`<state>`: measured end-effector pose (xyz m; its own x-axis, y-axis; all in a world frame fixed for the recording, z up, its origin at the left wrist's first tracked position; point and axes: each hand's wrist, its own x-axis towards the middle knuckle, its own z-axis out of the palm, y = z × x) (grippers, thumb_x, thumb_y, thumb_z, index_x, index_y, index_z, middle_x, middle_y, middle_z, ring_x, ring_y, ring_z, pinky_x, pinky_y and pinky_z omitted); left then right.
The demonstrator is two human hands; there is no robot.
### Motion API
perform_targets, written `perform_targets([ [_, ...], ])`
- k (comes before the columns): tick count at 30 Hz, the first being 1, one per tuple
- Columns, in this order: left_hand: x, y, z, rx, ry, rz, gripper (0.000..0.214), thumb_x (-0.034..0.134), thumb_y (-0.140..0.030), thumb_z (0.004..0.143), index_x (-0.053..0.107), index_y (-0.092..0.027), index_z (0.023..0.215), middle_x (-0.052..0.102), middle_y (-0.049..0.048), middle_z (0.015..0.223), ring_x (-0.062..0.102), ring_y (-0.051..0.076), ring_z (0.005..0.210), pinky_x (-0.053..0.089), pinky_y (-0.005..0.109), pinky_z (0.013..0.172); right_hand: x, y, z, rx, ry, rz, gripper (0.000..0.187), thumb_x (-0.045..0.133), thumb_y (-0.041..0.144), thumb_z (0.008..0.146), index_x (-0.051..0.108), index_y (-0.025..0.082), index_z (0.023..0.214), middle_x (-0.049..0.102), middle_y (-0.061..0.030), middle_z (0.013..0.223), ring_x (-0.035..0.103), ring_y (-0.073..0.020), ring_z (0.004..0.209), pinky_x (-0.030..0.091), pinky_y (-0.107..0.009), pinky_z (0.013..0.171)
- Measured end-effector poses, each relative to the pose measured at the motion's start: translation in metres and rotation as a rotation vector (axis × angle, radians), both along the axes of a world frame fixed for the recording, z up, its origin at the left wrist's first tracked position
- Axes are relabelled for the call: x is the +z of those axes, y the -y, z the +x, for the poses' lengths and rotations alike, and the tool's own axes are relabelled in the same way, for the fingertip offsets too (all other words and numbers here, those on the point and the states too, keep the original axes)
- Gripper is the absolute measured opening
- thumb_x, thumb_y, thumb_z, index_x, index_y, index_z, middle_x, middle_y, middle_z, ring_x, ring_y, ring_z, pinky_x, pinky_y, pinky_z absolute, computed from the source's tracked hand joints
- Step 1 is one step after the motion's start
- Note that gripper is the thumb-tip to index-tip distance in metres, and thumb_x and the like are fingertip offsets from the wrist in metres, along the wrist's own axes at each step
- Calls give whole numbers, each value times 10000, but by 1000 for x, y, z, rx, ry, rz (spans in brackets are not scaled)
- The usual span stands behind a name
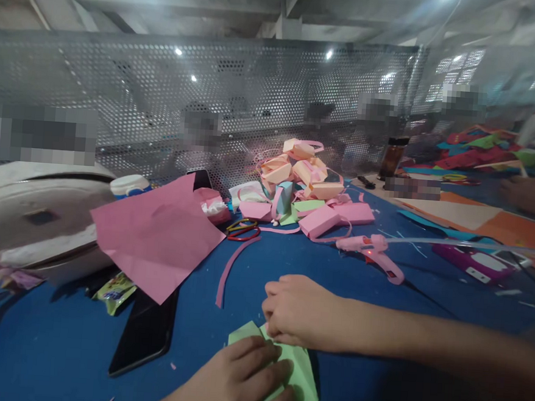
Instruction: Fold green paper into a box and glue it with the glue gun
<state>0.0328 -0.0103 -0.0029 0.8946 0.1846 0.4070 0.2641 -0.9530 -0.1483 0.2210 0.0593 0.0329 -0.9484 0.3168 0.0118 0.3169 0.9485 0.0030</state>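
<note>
A light green folded paper (303,374) lies on the blue table at the bottom middle. My left hand (241,376) rests over it with bent fingers pressed on its surface and holds it down. At its upper edge my right hand (299,312) is closed, fingers curled and pinched at the paper; the fingertips are partly hidden. A bit of pink paper shows beneath the green one. Beyond my right hand lies a pink glue gun (369,250) with a small red light. A pink paper strip (232,271) curves on the table to the left.
Several small paper bags (296,178) are heaped against a perforated metal screen (258,77). Scissors (243,229), a large pink sheet (155,235), a black phone (146,332) and a white bag (41,215) lie left. A purple box (474,264) and a dark bottle (393,157) stand right.
</note>
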Motion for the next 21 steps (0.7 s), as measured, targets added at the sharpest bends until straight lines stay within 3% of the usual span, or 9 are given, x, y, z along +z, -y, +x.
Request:
perform_targets([
  [9, -2, 1, -2, 1, 12, 8, 362, 306, -239, 1047, 654, -150, 1089, 739, 70, 1070, 677, 220, 1027, 552, 350, 878, -7, 12, 10, -58, -85, 86, 187, 617, 348, 947, 709, 196, 888, 641, -37, 900, 485, -222, 873, 279, -351, 667],
  [17, -1, 1, 0, -3, 12, 13, 333, 317, -228, 1040, 637, -142, 1069, 738, 86, 1044, 691, 211, 986, 552, 346, 872, -3, 16, 15, -111, -76, -18, 329, 501, 336, 1009, 721, 198, 808, 640, -48, 907, 481, -226, 879, 314, -377, 759],
  [21, 1, 2, 0, -9, 0, 1, 304, 328, -213, 1032, 619, -142, 1086, 736, 88, 1027, 690, 207, 962, 547, 345, 857, 2, 18, 22, -144, -108, -127, 258, 567, 314, 974, 748, 210, 823, 651, -56, 975, 500, -236, 943, 361, -380, 821],
])
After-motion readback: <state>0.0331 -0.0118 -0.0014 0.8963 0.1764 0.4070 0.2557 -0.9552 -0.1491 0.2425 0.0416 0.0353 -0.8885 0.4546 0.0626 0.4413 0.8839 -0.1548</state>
